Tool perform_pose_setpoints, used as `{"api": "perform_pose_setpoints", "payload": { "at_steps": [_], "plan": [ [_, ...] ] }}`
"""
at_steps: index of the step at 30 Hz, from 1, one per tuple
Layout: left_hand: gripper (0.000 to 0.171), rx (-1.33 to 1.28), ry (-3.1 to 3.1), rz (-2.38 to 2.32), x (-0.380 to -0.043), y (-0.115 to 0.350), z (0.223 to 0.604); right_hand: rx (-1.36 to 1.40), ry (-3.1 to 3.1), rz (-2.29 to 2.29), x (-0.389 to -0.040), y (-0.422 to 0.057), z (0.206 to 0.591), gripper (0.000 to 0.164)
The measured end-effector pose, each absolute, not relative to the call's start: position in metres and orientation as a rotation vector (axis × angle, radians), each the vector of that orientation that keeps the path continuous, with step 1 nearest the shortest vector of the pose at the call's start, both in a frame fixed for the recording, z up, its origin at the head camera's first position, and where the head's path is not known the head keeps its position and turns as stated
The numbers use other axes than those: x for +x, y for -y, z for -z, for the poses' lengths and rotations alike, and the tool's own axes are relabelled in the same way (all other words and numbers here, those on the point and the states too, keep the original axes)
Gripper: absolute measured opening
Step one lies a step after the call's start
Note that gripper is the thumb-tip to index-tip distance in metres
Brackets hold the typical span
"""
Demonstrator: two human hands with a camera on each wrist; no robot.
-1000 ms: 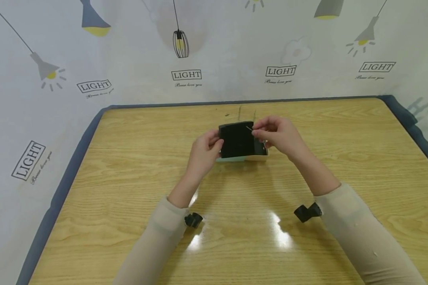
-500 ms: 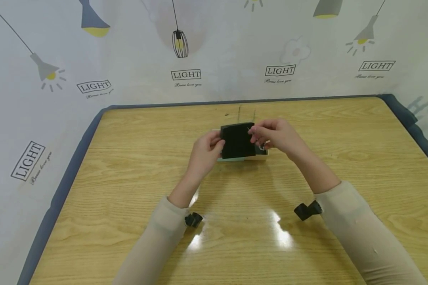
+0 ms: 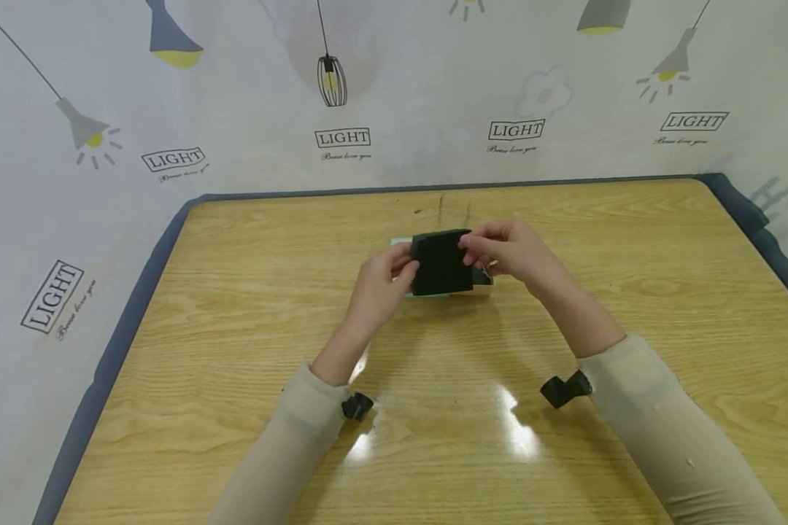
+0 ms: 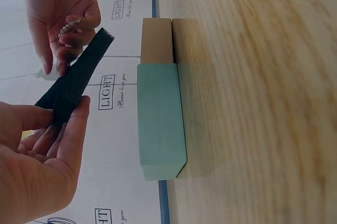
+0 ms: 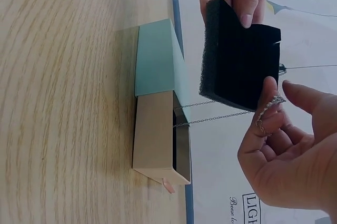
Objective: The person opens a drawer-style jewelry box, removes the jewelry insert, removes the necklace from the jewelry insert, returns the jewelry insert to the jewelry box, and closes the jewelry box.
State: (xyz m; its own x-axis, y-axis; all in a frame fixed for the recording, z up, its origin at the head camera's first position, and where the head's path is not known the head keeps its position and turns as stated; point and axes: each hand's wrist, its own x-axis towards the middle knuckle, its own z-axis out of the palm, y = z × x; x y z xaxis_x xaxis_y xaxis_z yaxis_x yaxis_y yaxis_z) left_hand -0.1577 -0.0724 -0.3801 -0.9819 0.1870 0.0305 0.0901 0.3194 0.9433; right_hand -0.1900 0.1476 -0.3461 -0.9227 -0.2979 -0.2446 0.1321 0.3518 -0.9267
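A black foam pad (image 5: 242,58) is raised in front of a small box. My left hand (image 3: 377,286) pinches it by the left edge, thumb on its face. My right hand (image 3: 502,248) is at the opposite edge, with curled fingers and the index fingertip against the foam. A silver chain necklace (image 5: 269,110) lies bunched over those right fingers, its end part hidden between them. Two strands of it run from behind the pad down into the tan drawer (image 5: 154,129), which is pulled partly out of a mint-green sleeve (image 4: 160,113).
The box stands on a wood-grain table (image 3: 433,408) near its far side. A pink ribbon tab (image 5: 168,185) sticks out from the drawer's end. A wall covering printed with lamps (image 3: 420,87) rises behind the table's dark blue edge (image 3: 341,192).
The foam pad and my left hand have shifted slightly right and down. A thin end of the chain stood out at my right fingertips earlier; now those fingers are closer against the pad's edge.
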Motion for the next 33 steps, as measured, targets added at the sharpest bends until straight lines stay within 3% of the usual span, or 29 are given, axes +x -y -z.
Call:
{"api": "perform_pose_setpoints", "payload": {
  "at_steps": [33],
  "plan": [
    [0.029, 0.311, -2.53, -1.714, -0.1555, 0.0744, 0.3834, -0.162, -2.317, 1.664, -0.1889, -0.1502, 0.354, 0.016]
  ]
}}
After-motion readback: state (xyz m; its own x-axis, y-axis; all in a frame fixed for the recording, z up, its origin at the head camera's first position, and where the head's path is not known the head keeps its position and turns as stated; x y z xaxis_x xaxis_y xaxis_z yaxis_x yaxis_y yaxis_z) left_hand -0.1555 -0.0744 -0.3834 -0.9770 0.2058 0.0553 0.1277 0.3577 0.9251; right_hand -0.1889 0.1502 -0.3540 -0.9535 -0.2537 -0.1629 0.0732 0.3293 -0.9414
